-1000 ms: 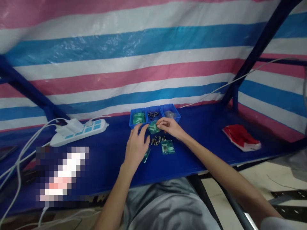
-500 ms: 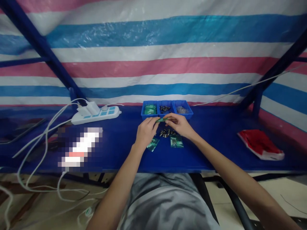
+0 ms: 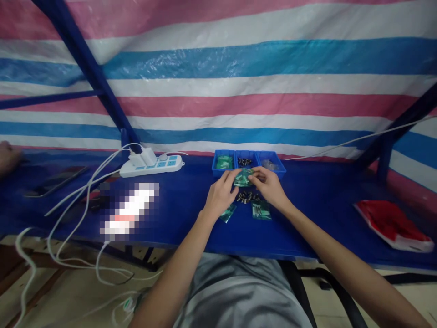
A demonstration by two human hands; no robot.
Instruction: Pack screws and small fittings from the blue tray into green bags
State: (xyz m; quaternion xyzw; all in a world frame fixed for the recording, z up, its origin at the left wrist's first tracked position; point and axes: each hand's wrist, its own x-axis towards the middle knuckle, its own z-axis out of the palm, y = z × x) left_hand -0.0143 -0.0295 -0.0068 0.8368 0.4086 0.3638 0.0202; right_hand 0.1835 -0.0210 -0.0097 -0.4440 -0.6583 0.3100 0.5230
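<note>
Between my two hands a small green plastic bag [image 3: 242, 178] is held up, its flat side turned toward me. My left hand [image 3: 221, 191] grips its left edge, and my right hand [image 3: 269, 184] pinches its right edge. Just below, a heap of small dark and silvery metal parts [image 3: 246, 197] lies on the blue table. A second green bag with light slender pieces [image 3: 261, 210] rests to the right of my left hand's wrist. Another green bag [image 3: 228, 213] lies partly hidden beside that wrist.
Behind my hands stand three joined blue bins: green bags [image 3: 224, 161], dark metal parts [image 3: 244, 161], clear pieces [image 3: 269, 165]. A white power strip [image 3: 153, 166] with cables and a pixelated bright object lie left. A red and white packet [image 3: 392, 225] lies right. Another person's hand [image 3: 9, 157] shows far left.
The green bag has turned from edge-on to flat, facing me, between my hands. The view has swung left, and another person's hand has come into sight at the left edge.
</note>
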